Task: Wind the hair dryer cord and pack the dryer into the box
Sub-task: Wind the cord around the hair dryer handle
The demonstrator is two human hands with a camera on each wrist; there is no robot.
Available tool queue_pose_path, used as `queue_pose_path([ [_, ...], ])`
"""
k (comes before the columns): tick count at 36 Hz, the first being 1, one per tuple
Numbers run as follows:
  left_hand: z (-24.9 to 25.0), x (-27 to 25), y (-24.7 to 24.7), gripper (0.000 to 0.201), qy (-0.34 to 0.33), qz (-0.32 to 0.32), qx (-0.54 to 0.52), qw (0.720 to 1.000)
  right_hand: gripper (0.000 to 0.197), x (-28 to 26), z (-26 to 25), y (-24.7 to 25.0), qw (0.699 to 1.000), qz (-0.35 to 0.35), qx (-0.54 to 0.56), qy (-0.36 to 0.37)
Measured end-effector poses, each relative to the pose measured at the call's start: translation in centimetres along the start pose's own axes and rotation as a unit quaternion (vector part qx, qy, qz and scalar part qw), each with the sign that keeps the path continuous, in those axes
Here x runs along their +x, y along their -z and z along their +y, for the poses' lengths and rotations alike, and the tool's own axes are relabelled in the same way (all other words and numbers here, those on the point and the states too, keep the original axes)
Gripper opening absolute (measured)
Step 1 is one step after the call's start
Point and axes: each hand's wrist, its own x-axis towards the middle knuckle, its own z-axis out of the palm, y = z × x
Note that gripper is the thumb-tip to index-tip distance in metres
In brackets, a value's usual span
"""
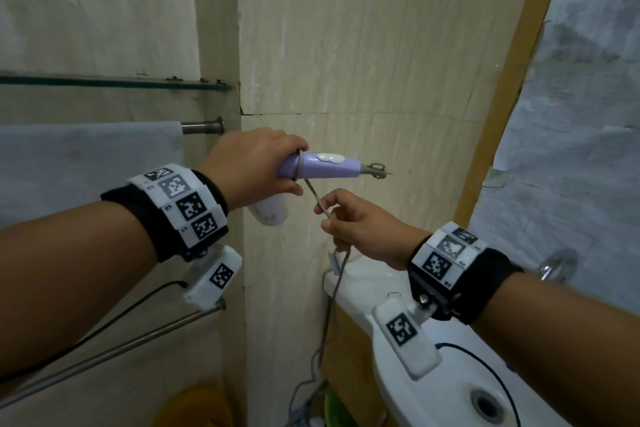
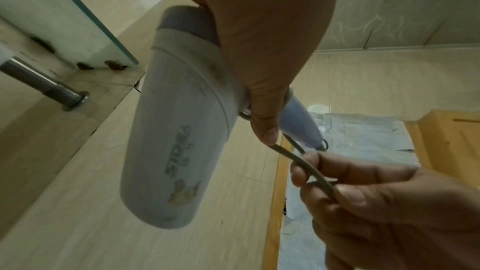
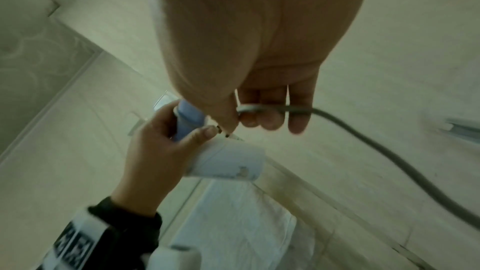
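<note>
Head view: our left hand [image 1: 258, 170] gripped the dryer [image 1: 320, 166] where handle met barrel, hiding most of the barrel. Our right hand [image 1: 360, 229], at five o'clock, pinched the cord [image 1: 313, 196]; its lower end ran out of sight.

Hair dryer handle [image 1: 325, 168] – lilac, with a white switch [image 1: 330, 158]; its barrel [image 2: 176, 130] white. Cord [image 1: 329, 295] grey. Towel [image 1: 86, 163] at left pale grey – basin [image 1: 460, 374] at lower right white.
</note>
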Motion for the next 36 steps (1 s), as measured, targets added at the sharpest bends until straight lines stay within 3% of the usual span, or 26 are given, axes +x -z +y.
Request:
queue_pose_path([
  [8,0.5,-0.1,-0.7,0.057,-0.046,0.008,0.085,0.995,0.023,0.0,-1.5,-1.2,0.987,0.049,-0.138,0.060],
  [12,0.7,-0.2,-1.2,0.049,-0.094,0.030,0.103,0.990,0.022,0.0,-2.3,-0.7,0.986,0.056,-0.140,0.074],
  [17,1.0,-0.4,-1.7,0.038,-0.142,0.050,0.114,0.982,0.024,0.0,-2.7,0.0,0.984,0.039,-0.160,0.063],
  [23,0.9,-0.7,-2.4,0.035,-0.170,0.030,0.112,0.979,0.023,-0.2,-2.7,0.7,0.986,0.016,-0.156,0.058],
  [29,0.6,-1.0,-2.7,0.036,-0.207,0.013,0.102,0.973,0.011,-0.4,-2.6,1.4,0.986,0.017,-0.159,0.046],
  [36,0.0,-1.0,-2.2,0.036,-0.272,-0.031,0.077,0.959,0.007,-0.8,-3.0,2.1,0.987,-0.067,-0.146,0.011],
])
